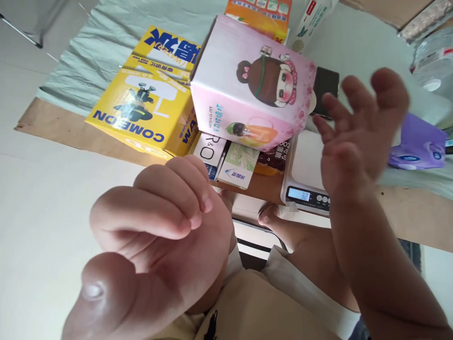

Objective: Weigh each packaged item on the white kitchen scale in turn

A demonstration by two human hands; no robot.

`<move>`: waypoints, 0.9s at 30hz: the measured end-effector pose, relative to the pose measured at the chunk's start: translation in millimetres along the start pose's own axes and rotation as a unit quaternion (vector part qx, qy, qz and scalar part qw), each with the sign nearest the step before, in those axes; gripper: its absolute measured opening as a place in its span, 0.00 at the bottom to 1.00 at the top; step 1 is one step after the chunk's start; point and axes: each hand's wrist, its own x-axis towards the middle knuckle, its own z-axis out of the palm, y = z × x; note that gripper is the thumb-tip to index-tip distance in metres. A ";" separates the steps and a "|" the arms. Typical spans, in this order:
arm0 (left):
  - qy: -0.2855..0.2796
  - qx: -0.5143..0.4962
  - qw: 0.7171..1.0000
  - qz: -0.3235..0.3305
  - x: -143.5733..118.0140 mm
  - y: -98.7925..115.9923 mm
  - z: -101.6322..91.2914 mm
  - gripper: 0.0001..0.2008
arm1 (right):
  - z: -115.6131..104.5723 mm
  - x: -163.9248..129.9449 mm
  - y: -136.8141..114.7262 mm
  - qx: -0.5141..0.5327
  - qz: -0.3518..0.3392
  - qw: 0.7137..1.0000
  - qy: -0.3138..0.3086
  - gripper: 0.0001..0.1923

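1. weighing looks like the step in hand. the pink box point(253, 85) stands tilted just beyond both hands, apart from them. its near edge lies over the small flat packs point(240, 167) and beside the white scale point(307, 165). whether it truly bears on the scale's plate cannot be told.
2. left hand point(155, 236): the grip is curled into a loose fist with nothing in it, raised close to the camera, below and left of the pink box.
3. right hand point(357, 137): the grip is spread wide, empty and blurred, just right of the pink box and above the scale's plate.
4. the display point(299, 194), below the right grip, reads 32.
5. by my judgement, a fresh hold on the box would call for both grips on its side faces, since it is broad and leaning.
6. a further hand point(279, 224) rests its thumb at the scale's front edge, between the 2 grips. whose it is i cannot tell, and it crowds the path to the buttons.
7. around: 2 yellow boxes point(141, 113) touch the pink box's left side. a purple pack point(417, 141) lies right of the right grip. a black item point(327, 85) sits behind the pink box. a pale cloth point(106, 42) covers the brown tabletop point(417, 217).
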 end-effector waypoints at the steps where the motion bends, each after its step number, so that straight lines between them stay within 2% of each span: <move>1: -0.010 -0.009 1.000 0.015 -2.4 -2.0 1.9 0.21 | -7.4 -5.0 -4.0 0.025 -0.015 0.999 0.019 0.43; 4: -0.046 -0.020 0.999 -0.011 -14.8 -4.2 13.2 0.24 | -33.2 -22.2 -15.5 0.079 -0.055 0.990 0.104 0.26; 7: -0.085 -0.010 0.992 -0.089 -34.5 -4.3 34.1 0.28 | -65.3 -35.4 -14.2 0.069 -0.052 0.969 0.230 0.23; 9: -0.139 -0.002 0.981 -0.132 -49.0 -9.1 51.6 0.27 | -90.7 -39.0 -3.4 0.053 -0.054 0.955 0.287 0.22; 13: -0.334 -0.018 0.921 -0.201 -76.5 -37.4 93.0 0.24 | -145.7 -38.7 28.0 -0.004 -0.059 0.920 0.386 0.13; 16: -0.416 0.016 0.871 -0.262 -95.7 -64.3 130.3 0.17 | -183.8 -40.4 49.9 -0.056 -0.036 0.893 0.444 0.10; 19: -0.426 0.101 0.845 -0.307 -111.7 -93.2 171.3 0.06 | -217.3 -43.0 72.9 -0.099 0.008 0.864 0.494 0.09; 21: -0.403 0.136 0.847 -0.318 -118.6 -119.2 198.9 0.11 | -236.8 -41.6 91.4 -0.099 0.021 0.855 0.508 0.12; 24: -0.379 0.150 0.852 -0.329 -121.5 -167.6 236.5 0.19 | -258.7 -33.4 122.6 -0.095 0.030 0.861 0.498 0.17; 27: -0.381 0.148 0.848 -0.336 -119.2 -207.8 264.3 0.17 | -267.4 -25.5 148.5 -0.099 0.039 0.877 0.468 0.17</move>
